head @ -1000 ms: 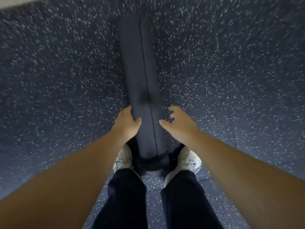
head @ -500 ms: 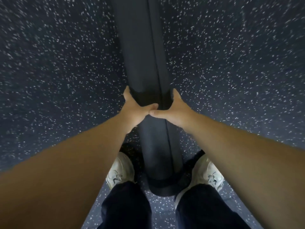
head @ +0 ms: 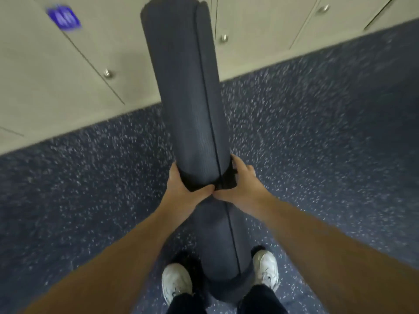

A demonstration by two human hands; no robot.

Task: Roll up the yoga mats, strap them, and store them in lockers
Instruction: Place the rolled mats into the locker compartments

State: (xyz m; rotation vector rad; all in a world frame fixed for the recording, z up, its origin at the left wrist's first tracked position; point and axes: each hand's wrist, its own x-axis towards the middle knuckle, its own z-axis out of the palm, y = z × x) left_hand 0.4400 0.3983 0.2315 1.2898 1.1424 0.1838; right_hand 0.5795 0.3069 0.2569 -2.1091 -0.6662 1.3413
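Both hands grip the rolled yoga mat (head: 192,91) near its middle, where a black strap (head: 223,182) goes around the roll. The left hand (head: 181,189) wraps the left side of the roll, its thumb lying over the strap on top. The right hand (head: 241,183) wraps the right side, with its fingers curled on the loose black end of the strap, and its thumb meets the left thumb on top of the roll. So each hand is closed around the mat, and the two thumbs touch each other. The mat is dark blue-grey and points away from the person. Its far end is in front of the lockers (head: 74,71), and its near end is low between the two white shoes (head: 176,283). I cannot tell if the near end touches the floor. A seam line runs along the length of the roll. The floor (head: 90,177) is dark blue with white speckles. The beige lockers stand along the far edge of the floor; they have small round metal knobs (head: 108,74), and one door carries a blurred blue label (head: 64,18).
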